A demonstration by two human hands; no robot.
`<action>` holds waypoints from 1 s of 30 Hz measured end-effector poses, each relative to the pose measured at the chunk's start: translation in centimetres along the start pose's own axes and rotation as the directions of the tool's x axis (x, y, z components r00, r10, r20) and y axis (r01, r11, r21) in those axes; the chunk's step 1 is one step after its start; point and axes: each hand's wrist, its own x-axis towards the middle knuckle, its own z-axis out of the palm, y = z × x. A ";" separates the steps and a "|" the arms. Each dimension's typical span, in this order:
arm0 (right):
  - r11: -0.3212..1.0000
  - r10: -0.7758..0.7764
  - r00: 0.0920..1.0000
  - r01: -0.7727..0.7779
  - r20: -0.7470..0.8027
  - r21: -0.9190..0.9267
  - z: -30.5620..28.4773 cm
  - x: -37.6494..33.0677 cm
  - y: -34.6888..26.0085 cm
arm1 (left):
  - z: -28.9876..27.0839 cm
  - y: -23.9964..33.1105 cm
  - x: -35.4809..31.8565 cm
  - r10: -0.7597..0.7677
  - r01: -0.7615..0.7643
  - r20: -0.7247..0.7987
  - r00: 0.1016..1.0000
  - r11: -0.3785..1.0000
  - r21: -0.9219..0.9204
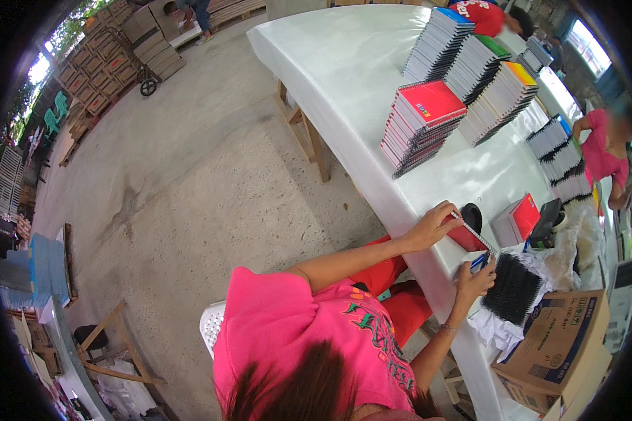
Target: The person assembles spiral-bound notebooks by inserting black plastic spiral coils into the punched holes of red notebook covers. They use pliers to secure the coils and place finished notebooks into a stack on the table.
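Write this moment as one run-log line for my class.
left hand: holds red notebook | right hand: holds blue tool | nearby: black coils, cardboard box

I wear a bright pink short-sleeved shirt [277,330] with a green and orange print [380,340] down the front, red trousers [409,317] and a thin bracelet [449,328] on my right wrist [456,318].

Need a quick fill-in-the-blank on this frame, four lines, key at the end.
1. The blue tool is in the person's ____ hand.
2. The tall notebook stack nearest the left hand has a ____ top cover.
3. The binding coils near the cardboard box are ____.
4. The chair behind the person is ____.

Missing words: right; red; black; white.
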 end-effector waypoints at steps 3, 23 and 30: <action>0.974 -0.027 0.999 0.031 -0.022 0.223 -0.2 1.0 2.0 | -0.5 0.3 0.4 0.113 -0.113 0.006 0.994 0.994 0.008; 0.607 -0.213 0.973 0.061 0.088 0.793 -5.0 -2.9 -6.4 | -2.2 1.7 0.2 -0.177 0.184 0.133 0.975 0.982 -0.045; 0.772 -0.421 0.900 0.422 -0.116 0.474 -5.3 -3.8 -9.6 | -2.8 1.9 0.5 -0.164 0.177 0.155 0.974 0.981 -0.079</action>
